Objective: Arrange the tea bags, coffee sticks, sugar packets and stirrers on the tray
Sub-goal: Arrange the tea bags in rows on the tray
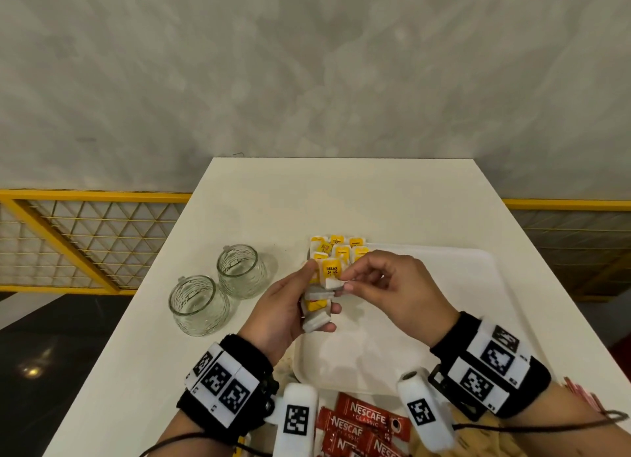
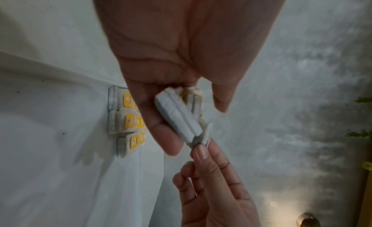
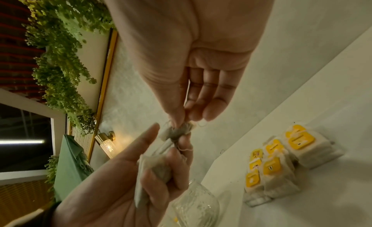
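Observation:
My left hand (image 1: 309, 301) grips a bundle of white tea bags (image 1: 318, 304) with yellow tags, held above the left edge of the white tray (image 1: 444, 320). My right hand (image 1: 345, 282) pinches the top tea bag (image 1: 333, 283) of that bundle between thumb and forefinger. In the left wrist view the bundle of tea bags (image 2: 179, 119) fans out of my left hand, and my right fingertips (image 2: 201, 152) hold its end. Several tea bags (image 1: 339, 250) lie in rows at the tray's far left corner, also in the right wrist view as tea bags (image 3: 281, 160). Red coffee sticks (image 1: 358, 426) lie near me.
Two empty glass cups (image 1: 218, 289) stand on the white table (image 1: 307, 200) left of the tray. Red-striped packets (image 1: 580, 393) show by my right forearm. Most of the tray's floor is bare. A yellow railing (image 1: 85, 238) runs beyond the table's left side.

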Motion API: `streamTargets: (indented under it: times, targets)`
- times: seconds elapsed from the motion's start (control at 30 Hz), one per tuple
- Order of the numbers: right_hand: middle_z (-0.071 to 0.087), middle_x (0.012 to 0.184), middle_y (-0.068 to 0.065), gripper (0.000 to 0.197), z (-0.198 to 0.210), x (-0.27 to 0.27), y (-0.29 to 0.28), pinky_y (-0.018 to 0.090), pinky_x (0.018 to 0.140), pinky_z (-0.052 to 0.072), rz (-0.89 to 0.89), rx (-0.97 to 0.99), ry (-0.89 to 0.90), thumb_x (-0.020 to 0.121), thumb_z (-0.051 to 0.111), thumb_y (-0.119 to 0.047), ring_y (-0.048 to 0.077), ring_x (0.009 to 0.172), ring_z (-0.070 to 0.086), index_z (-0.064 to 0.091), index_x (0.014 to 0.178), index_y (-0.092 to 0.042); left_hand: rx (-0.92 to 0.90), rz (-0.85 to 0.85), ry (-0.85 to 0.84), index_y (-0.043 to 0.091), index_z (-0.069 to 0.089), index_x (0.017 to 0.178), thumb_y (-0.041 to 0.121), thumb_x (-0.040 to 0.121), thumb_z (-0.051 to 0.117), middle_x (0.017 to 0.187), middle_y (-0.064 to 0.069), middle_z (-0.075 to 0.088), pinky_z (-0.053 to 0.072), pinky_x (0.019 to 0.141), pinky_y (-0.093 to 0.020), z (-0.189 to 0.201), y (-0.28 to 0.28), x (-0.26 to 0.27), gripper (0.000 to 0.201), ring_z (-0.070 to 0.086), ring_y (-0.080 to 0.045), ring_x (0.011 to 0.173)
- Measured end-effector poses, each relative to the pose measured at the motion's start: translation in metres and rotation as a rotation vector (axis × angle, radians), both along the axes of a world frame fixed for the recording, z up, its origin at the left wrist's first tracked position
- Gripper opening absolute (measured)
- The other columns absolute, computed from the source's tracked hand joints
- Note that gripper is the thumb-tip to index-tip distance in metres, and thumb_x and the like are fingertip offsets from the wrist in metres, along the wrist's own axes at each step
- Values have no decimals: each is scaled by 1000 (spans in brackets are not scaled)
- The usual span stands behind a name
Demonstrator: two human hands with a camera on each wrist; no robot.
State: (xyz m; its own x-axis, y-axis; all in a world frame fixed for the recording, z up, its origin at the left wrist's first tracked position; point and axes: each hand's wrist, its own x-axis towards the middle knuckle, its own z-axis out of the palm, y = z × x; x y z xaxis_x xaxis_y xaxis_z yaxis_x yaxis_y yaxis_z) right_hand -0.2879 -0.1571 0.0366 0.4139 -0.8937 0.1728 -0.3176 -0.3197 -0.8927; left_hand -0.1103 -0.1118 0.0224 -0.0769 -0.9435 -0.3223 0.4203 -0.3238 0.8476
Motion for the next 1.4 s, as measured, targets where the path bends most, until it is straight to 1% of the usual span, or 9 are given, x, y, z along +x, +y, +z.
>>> streamTargets:
  times: [0.1, 0.23, 0.43, 0.57, 0.7, 0.8, 0.9, 1.0, 1.4]
  targets:
    - [68, 76, -5, 16, 0, -2, 4, 12, 60, 41, 46, -20, 29, 74, 81, -12, 3, 59, 54, 71, 79, -23, -35, 42, -112, 7, 69, 95, 21, 92, 60, 85, -11, 70, 56, 53, -32, 0, -1, -3, 16, 66, -20, 67]
    - [62, 97, -9, 43, 2, -4, 3, 16, 58, 45, -62, -2, 0, 65, 87, -27, 14, 61, 55, 62, 100, -26, -175, 70, -331, 7, 68, 91, 9, 91, 63, 68, -9, 64, 53, 51, -27, 1, -4, -4, 5, 57, -15, 53]
    - [68, 72, -5, 6, -1, -6, -16, 35, 66, 48, -52, 54, -35, 80, 75, -20, 15, 64, 56, 70, 79, -18, -208, 28, -371, 4, 65, 93, 13, 90, 63, 67, -16, 60, 52, 50, -26, 5, -11, -4, 9, 56, -19, 56]
    - [68, 69, -8, 6, 12, -18, -36, 28, 62, 46, -124, 25, -33, 81, 75, -18, 12, 59, 54, 71, 77, -20, -107, 58, -309, -1, 64, 95, 21, 95, 57, 80, -19, 63, 54, 52, -32, 2, -21, 6, 23, 51, -30, 69]
    - [64, 59, -14, 6, -1, -33, -55, 15, 57, 39, -151, 7, 173, 81, 74, -20, 2, 53, 53, 70, 76, -20, 2, 128, -242, 3, 65, 84, 11, 98, 45, 78, -17, 66, 54, 54, -33, -4, -28, 18, 26, 58, -31, 73]
    - [63, 57, -6, 10, -30, -37, -60, 21, 59, 43, 16, 216, 361, 79, 77, -19, 1, 50, 54, 68, 75, -19, 6, 148, -284, 4, 67, 85, 9, 99, 45, 76, -16, 69, 57, 56, -33, -10, -25, 23, 26, 62, -32, 74]
    - [68, 67, 8, 12, -59, -35, -61, 28, 61, 50, 104, 480, 401, 78, 78, -14, 14, 58, 61, 67, 82, -11, 4, 134, -319, 6, 69, 91, 12, 99, 49, 82, -16, 72, 62, 66, -34, -17, -21, 26, 22, 67, -27, 81]
    - [67, 69, 13, 15, -76, -34, -71, 35, 67, 51, -22, 451, 405, 75, 79, -13, 20, 60, 59, 66, 81, -9, 1, 131, -335, 5, 70, 98, 12, 98, 52, 92, -18, 73, 61, 74, -36, -22, -18, 30, 19, 71, -24, 85]
    - [61, 61, 0, 16, -76, -22, -97, 23, 52, 45, -181, 382, 349, 72, 82, -12, 9, 50, 54, 67, 77, -12, 12, 107, -331, 9, 72, 96, 13, 97, 54, 90, -7, 76, 61, 72, -33, -29, -19, 34, 19, 74, -20, 85]
